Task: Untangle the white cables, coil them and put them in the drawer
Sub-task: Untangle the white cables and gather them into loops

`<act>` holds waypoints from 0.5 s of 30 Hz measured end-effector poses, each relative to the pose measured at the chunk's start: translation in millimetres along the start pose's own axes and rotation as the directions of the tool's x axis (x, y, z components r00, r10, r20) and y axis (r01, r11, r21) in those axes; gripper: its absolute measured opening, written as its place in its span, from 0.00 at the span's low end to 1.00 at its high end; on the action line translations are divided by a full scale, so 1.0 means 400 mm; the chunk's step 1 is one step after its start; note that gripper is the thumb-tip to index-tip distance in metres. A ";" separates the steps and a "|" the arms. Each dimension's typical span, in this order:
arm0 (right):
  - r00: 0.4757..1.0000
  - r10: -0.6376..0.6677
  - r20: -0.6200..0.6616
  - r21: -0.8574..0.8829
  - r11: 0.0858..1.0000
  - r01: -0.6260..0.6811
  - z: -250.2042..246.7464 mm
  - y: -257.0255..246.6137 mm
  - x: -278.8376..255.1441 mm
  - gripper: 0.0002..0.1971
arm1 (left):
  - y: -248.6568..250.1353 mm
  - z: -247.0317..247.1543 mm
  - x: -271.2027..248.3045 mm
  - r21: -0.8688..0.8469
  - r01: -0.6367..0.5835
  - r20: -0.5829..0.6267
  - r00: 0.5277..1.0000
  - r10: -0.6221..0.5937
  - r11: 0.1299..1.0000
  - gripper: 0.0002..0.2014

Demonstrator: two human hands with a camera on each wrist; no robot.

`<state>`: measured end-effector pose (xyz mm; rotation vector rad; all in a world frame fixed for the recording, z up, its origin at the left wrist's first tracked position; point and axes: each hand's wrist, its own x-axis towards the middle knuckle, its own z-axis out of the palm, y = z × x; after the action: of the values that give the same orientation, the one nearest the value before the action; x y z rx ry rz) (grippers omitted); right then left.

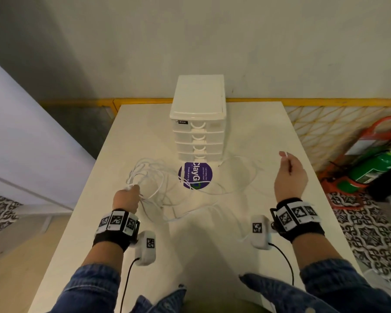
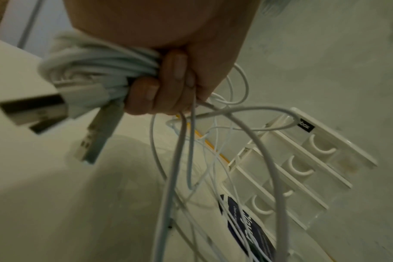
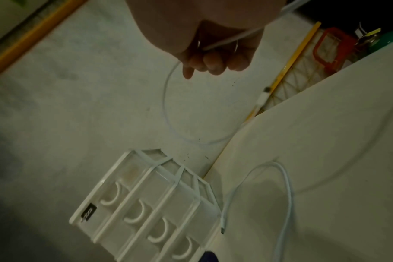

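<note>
You stand at a white table (image 1: 246,136) pushed against a pale wall, a yellow rail (image 1: 77,102) running behind its far edge. Patterned tiles (image 1: 370,231) cover the floor to your right, where a green fire extinguisher (image 1: 375,168) lies in a red stand. A small white drawer unit (image 1: 199,123) sits at the middle of the table, all four drawers closed, and a round purple sticker (image 1: 195,175) lies just in front of it.

The white cables (image 1: 158,188) sprawl in loose loops over the table between your two hands, crossing the sticker. Your left hand (image 1: 126,199) grips a coiled bunch (image 2: 96,70) of them, fingers (image 2: 175,70) curled tight round it, with two metal plugs (image 2: 34,109) sticking out of the fist and loose strands hanging below. Your right hand (image 1: 290,175) is raised above the table's right side, well apart from the left, pinching a single strand (image 3: 236,37) that trails down to the tabletop. Another cable end (image 3: 222,228) rests just beside the drawer unit's right side.
</note>
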<state>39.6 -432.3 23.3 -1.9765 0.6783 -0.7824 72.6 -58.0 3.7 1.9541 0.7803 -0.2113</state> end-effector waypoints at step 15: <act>0.362 -0.228 0.904 0.306 0.936 -0.176 0.166 -0.215 -0.293 0.38 | 0.289 -0.004 -0.240 -0.397 -0.289 0.590 0.646 0.483 0.871 0.18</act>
<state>25.9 -274.1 40.1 -1.6949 -0.2218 0.3178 67.4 -134.1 133.3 1.5548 -0.1132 -0.4931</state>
